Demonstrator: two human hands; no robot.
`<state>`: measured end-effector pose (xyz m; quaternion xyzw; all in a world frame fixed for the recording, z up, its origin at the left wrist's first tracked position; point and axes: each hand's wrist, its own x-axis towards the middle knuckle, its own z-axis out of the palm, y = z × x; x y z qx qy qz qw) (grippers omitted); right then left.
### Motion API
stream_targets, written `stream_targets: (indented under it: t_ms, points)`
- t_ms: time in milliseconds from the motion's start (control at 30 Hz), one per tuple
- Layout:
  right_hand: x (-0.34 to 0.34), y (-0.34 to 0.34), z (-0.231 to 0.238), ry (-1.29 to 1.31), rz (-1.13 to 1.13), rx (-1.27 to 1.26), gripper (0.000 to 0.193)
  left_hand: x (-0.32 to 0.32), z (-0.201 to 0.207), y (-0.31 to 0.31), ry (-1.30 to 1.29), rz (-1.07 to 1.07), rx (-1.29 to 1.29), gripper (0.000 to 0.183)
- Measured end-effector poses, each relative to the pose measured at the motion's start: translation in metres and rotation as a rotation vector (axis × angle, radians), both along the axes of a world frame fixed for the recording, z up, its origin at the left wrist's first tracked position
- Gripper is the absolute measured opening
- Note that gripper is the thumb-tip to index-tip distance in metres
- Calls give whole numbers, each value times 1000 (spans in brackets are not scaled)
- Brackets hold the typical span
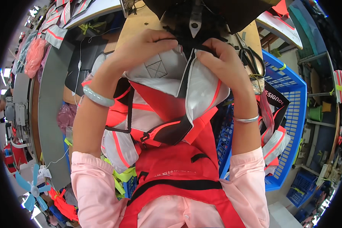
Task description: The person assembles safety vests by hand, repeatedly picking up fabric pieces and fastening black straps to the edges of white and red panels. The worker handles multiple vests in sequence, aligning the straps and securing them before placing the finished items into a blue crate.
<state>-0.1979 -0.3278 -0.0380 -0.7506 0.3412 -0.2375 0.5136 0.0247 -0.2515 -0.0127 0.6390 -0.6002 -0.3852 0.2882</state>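
Closest to me there's a pink shirt with both sleeves (98,190) coming up from the bottom edge, and a red apron-ish piece with black straps (178,178) draped over the lap. Just above that hangs the red, white and black vest (167,110) I'm working on, bunched up in the middle of the view and stretching away to the sewing machine.

My left hand (140,49) has a pale green bangle (98,97) on the wrist. Its fingers are curled tight, pinching the white panel of the vest with the stitched box-and-cross patch (155,69) right below them. My right hand (222,62) wears a thin silver bangle (247,119), and its fingers are also closed down, gripping the white panel by the black trim. The two hands sit close together, both pressing the fabric up against the machine's foot area (195,19) at the far end of the wooden table (135,28).

Off to the right there's a blue plastic crate (288,110) with more vest pieces hanging over its rim, and black scissors (252,57) lying on the table just beside my right hand. Far left, a grey work surface (51,95) with a pink bag (34,55), and a little blue fan (32,186) near left.
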Motion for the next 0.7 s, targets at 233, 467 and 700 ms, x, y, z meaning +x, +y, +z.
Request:
stream_targets:
  t_ms: [233, 467, 700]
  points:
    - [7, -14, 0, 12, 11, -98, 32, 4, -2, -13, 105, 33, 24, 37]
    - [8, -18, -2, -84, -57, -75, 33, 7, 1, -23, 69, 109, 36, 36]
    - [-38, 8, 34, -27, 365, 102, 31, 5, 7, 4, 81, -127, -38, 26]
